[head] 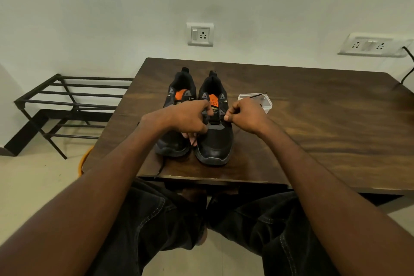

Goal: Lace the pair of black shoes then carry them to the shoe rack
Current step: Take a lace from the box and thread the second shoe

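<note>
- Two black shoes stand side by side near the front edge of a dark wooden table (313, 123), toes toward the person: the left shoe (174, 141) and the right shoe (216, 141), both with orange insoles.
- Small white marks on their sides and the print on one insole are too small to read.
- The left hand (188, 119) and right hand (244, 115), fingers curled, pinch a black lace (216, 122) at the right shoe's eyelets; the left hand hides part of the left shoe.
- A clear plastic container (255, 102) sits behind the right hand.
- A black shoe rack (67, 105) stands left of the table.
</note>
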Available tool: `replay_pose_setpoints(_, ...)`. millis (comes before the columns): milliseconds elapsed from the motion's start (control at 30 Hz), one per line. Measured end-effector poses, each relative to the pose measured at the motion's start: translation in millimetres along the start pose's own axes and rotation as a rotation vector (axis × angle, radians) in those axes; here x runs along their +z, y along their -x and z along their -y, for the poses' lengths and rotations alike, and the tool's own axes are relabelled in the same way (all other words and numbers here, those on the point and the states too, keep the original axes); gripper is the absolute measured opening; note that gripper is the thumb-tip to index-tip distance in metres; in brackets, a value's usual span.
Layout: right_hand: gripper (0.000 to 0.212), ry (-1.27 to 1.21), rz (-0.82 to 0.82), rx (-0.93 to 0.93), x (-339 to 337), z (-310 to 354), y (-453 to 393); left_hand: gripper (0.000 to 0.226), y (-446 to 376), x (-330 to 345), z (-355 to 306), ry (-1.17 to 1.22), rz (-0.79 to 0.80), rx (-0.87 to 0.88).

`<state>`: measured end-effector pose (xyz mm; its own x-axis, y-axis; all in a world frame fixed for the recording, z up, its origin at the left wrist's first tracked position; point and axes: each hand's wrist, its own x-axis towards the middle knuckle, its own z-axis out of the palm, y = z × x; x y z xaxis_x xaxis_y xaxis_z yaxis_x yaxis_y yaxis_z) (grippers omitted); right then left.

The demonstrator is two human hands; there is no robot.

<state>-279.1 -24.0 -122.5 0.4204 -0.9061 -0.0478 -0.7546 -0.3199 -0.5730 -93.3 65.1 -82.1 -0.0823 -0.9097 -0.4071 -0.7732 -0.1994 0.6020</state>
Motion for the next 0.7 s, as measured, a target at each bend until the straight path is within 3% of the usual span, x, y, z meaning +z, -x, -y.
replay_pose_setpoints(100,0.017,0.047,-0.024,0.036,4.0,3.5,-1.1,0.044,9.1,0.3,-2.0,0.149,0.131,-0.075)
replay_pose_setpoints(200,0.020,0.093,-0.019,0.037,5.7,6.9,-1.5,0.045,18.4,-3.3,3.0,0.084,0.201,-0.070)
replay_pose_setpoints(300,0.016,0.114,0.001,0.036,4.2,7.0,-3.8,0.038,18.5,-13.6,10.8,-0.090,0.052,-0.059)
replay_pose_setpoints(400,0.016,0.159,0.019,0.032,4.6,6.7,-4.1,0.010,18.2,-23.6,15.6,-0.332,-0.198,-0.044)
replay_pose_setpoints(500,0.013,0.141,0.009,0.045,2.9,6.1,-4.8,0.013,19.0,-25.7,17.3,-0.339,-0.362,0.017)
replay_pose_setpoints(600,0.019,-0.163,0.012,0.160,-0.8,2.3,-3.1,0.026,16.1,-19.4,12.1,-0.068,-0.407,0.133)
replay_pose_setpoints(700,0.029,-0.512,0.047,0.381,-2.3,0.1,-1.9,0.028,5.9,-6.3,5.8,-0.059,-0.431,0.154)
